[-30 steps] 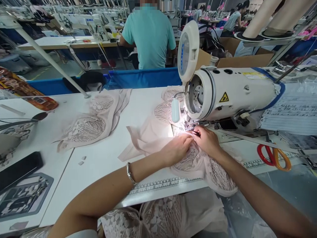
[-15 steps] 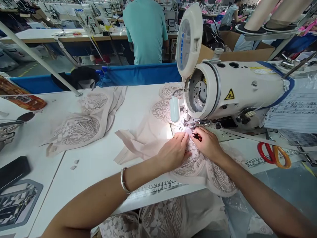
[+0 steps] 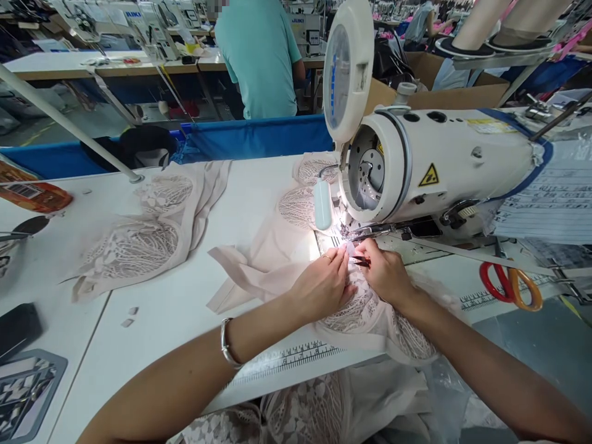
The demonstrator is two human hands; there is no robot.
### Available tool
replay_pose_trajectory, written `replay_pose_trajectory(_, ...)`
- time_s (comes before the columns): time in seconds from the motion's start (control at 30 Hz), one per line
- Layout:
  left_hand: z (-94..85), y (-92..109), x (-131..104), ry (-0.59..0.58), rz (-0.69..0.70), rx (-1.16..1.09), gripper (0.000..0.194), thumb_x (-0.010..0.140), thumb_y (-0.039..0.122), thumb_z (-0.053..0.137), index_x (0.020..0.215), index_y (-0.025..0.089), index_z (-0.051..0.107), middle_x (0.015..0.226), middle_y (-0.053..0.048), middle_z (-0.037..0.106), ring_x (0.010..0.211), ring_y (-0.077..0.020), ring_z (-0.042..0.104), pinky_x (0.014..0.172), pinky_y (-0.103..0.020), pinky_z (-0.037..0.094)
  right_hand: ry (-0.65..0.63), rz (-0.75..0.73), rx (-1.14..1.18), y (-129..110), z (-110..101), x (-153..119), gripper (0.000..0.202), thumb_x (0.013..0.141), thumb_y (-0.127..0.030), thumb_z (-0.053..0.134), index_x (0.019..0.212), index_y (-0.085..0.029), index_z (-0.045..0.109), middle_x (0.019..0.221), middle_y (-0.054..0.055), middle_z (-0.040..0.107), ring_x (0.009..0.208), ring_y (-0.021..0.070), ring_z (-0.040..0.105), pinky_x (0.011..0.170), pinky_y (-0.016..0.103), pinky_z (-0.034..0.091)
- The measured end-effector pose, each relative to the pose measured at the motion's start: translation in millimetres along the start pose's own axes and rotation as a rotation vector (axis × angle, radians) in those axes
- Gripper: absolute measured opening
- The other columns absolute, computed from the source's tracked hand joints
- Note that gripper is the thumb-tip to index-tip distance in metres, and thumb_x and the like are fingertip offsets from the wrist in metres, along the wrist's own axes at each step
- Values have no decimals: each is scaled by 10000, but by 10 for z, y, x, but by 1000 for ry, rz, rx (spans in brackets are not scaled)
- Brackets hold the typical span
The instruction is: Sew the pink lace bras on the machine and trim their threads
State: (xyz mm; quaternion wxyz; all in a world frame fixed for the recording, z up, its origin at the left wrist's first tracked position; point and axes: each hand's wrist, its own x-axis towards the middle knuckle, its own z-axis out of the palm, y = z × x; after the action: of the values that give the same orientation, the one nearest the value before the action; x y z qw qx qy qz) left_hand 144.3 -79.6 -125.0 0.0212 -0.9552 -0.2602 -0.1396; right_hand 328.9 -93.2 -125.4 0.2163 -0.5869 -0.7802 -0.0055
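Observation:
A beige lace bra [image 3: 349,317] lies beneath both hands, just in front of the sewing machine's [image 3: 444,163] lit needle area. My left hand [image 3: 321,280] is closed, its thumb and fingers pinching the bra's edge near a small pale piece. My right hand [image 3: 386,274] is closed around small dark thread snips [image 3: 361,261], whose pointed blades face left towards my left fingertips. Most of the snips is hidden inside the hand. Beige fabric wings [image 3: 250,271] of the bra spread out left of my left hand.
Another lace bra [image 3: 139,246] lies to the left. Scissors [image 3: 511,287] with red and orange handles rest at right. Lace pieces [image 3: 300,407] hang below the table edge. A bottle [image 3: 32,188] and a dark phone-like object [image 3: 18,330] are far left. A person [image 3: 259,58] sits beyond.
The right hand has shifted and turned slightly, and the snips' blades now show more plainly beside the left fingertips. The left hand keeps its pinch. The whole view has moved slightly.

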Motion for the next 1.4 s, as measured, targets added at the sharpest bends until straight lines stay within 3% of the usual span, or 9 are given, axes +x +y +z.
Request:
replay_pose_trajectory(0.17, -31, -45, 23, -60, -19, -68, 398, 984, 392, 464, 1095, 47, 629, 1298, -239, 611, 1137, -333, 591, 923, -435, 479, -16, -111, -106, -15, 11, -16, 267, 963, -156, 401, 999, -145, 665, 733, 76, 728, 665, 202, 662, 641, 280, 427)
replay_pose_trajectory(0.4, 7, -85, -5, -39, -51, -116, 564, 963, 446, 497, 1323, 11, 501, 1444, -247, 503, 1191, -364, 525, 938, -466, 456, -27, -164, -126, 6, 24, -85, 394, 967, -115, 375, 1225, -104, 673, 941, 119, 773, 810, 213, 702, 767, 293, 514)
replay_pose_trajectory(0.53, -6, -83, -19, -25, -74, -149, 559, 958, 432, 513, 1342, 26, 484, 1441, -243, 510, 1171, -353, 536, 938, -474, 459, -101, -109, -130, 17, 36, -82, 430, 912, -85, 399, 1233, -133, 682, 938, 107, 777, 810, 219, 704, 752, 301, 534)
replay_pose_trajectory(0.7, -29, -73, -19, -21, -68, -128, 544, 954, 427, 523, 1293, 2, 524, 1390, -264, 539, 1129, -353, 554, 941, -472, 464, -87, -80, -89, -8, 13, -56, 422, 880, -95, 426, 1222, -152, 666, 932, 94, 779, 811, 226, 711, 718, 299, 509)
replay_pose_trajectory(0.87, -33, -64, -16, -53, -59, -88, 541, 978, 429, 491, 1305, 0, 532, 1390, -251, 553, 1191, -354, 546, 935, -445, 469, -104, 223, -164, -82, -26, 1, 185, 912, -320, 554, 1029, -199, 629, 660, 36, 715, 590, 237, 648, 529, 302, 331)
replay_pose_trajectory(0.93, -31, -61, -17, -58, -60, -76, 535, 985, 437, 480, 1316, 20, 526, 1401, -240, 553, 1218, -347, 542, 957, -448, 460, -108, 296, -172, -105, -33, 30, 167, 917, -388, 561, 908, -225, 596, 670, 32, 701, 604, 232, 636, 519, 293, 269)
replay_pose_trajectory(1.07, -26, -58, -19, -29, -47, -56, 511, 996, 448, 455, 1301, 44, 531, 1396, -231, 555, 1292, -357, 497, 1039, -482, 415, -64, 280, -106, -120, -31, 72, 123, 895, -319, 563, 805, -238, 538, 890, 61, 719, 774, 235, 657, 548, 285, 285)
replay_pose_trajectory(1.23, -25, -58, -7, -22, -31, -97, 436, 988, 416, 477, 1149, 32, 607, 1244, -252, 600, 1179, -360, 547, 951, -470, 476, -116, 379, -51, -115, -52, 105, 169, 875, -365, 618, 968, -233, 567, 764, 37, 718, 689, 249, 643, 558, 291, 293)
replay_pose_trajectory(1.4, -37, -53, -5, -13, -19, -72, 456, 997, 416, 457, 1118, 11, 626, 1192, -247, 608, 1102, -344, 570, 920, -447, 487, -102, 336, 21, -96, -59, 106, 139, 856, -354, 603, 796, -244, 542, 792, 28, 709, 694, 219, 624, 571, 280, 335)
